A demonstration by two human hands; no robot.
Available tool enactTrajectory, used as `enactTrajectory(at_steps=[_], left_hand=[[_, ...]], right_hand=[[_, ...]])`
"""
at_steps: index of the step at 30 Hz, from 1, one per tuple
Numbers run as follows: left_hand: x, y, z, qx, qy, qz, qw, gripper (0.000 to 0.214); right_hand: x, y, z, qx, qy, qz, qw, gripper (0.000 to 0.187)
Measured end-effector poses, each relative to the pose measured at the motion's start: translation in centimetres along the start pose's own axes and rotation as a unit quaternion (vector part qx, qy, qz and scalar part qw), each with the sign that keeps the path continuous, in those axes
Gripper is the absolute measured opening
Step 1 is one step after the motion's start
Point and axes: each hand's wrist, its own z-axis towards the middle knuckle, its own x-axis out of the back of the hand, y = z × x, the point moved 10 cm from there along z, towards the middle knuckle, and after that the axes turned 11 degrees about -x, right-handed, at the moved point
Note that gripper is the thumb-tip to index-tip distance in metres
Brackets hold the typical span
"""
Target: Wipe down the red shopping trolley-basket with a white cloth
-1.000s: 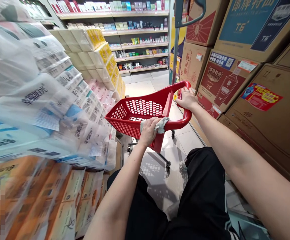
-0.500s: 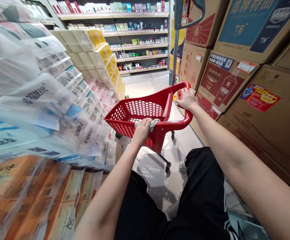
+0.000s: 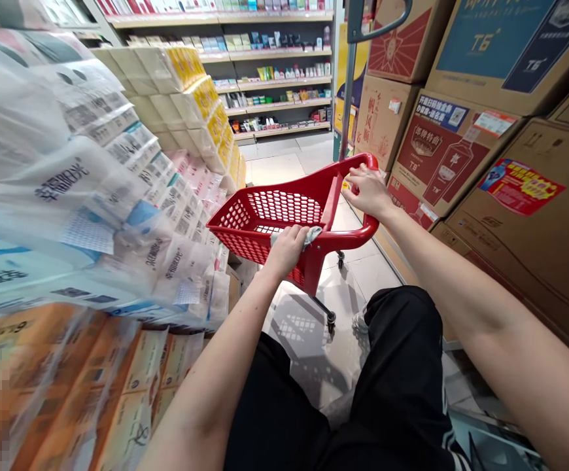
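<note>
A shop aisle with a light tiled floor (image 3: 294, 366) runs up the middle of the frame to multi-tiered shelves (image 3: 284, 84) of small packaged goods at the top. Plastic-wrapped paper packs (image 3: 167, 261) fill the left side, and printed brown cardboard cartons (image 3: 515, 216) stack up on the right. The red plastic shopping cart, with its lattice-sided basket and looped handle (image 3: 346, 242), stands at the centre of the frame on small dark casters (image 3: 331, 319). The left hand (image 3: 287, 252), just below centre, has its fingers bent together over the basket's near upper edge, holding a crumpled pale grey cloth (image 3: 312, 237) against the plastic. The right hand (image 3: 369, 191), right of centre, lies over the far part of the looped handle, thumb parted from loosely bent fingers; how firmly they close on it I cannot tell. The step in hand looks like rubbing the rim. To do it well, the cloth should lie flat under the whole row of fingers and wrap both faces of the edge, with even pressure, while the right hand steadies the handle, since casters could let the cart roll under a hard push.
</note>
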Motion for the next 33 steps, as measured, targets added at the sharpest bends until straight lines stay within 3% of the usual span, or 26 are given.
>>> enactTrajectory(at_steps=[4,7,13,18,21,23,26,28,30,33], left_hand=[[0.0,-0.7,0.7,0.008,-0.014,0.010,1.000,0.034],[-0.2,-1.0,1.0,0.007,-0.016,0.006,1.000,0.033],[-0.6,-3.0,0.2,0.038,0.022,-0.034,0.998,0.031],[-1.3,-8.5,-2.7,0.163,0.050,-0.052,0.984,0.024],[-1.5,-9.5,-4.0,0.223,0.101,-0.094,0.965,0.027],[-1.1,-8.4,-4.8,0.257,0.187,-0.127,0.940,0.035],[-1.1,-4.5,-6.0,0.304,0.295,-0.172,0.889,0.045],[-1.8,-1.1,-5.9,0.316,0.298,-0.198,0.879,0.052],[-2.4,2.2,-5.1,0.295,0.272,-0.215,0.890,0.059],[-2.9,4.7,-4.2,0.272,0.237,-0.223,0.906,0.070]], right_hand=[[-1.5,-3.3,-2.5,0.122,-0.127,0.009,0.984,0.039],[-2.5,-3.5,-3.2,0.139,-0.188,-0.023,0.972,0.042],[-2.8,-2.4,-2.9,0.062,-0.207,-0.073,0.974,0.048],[-2.4,-3.2,-3.8,0.035,-0.198,-0.090,0.975,0.045],[-2.2,-3.1,-4.1,0.024,-0.185,-0.080,0.979,0.045],[-2.0,-2.8,-3.9,0.013,-0.170,-0.071,0.983,0.046],[-2.2,-2.4,-3.7,-0.002,-0.160,-0.067,0.985,0.046],[-2.3,-2.3,-3.5,-0.008,-0.158,-0.070,0.985,0.045],[-2.3,-2.4,-3.5,-0.013,-0.155,-0.071,0.985,0.045],[-2.2,-2.5,-3.7,-0.019,-0.154,-0.065,0.986,0.044]])
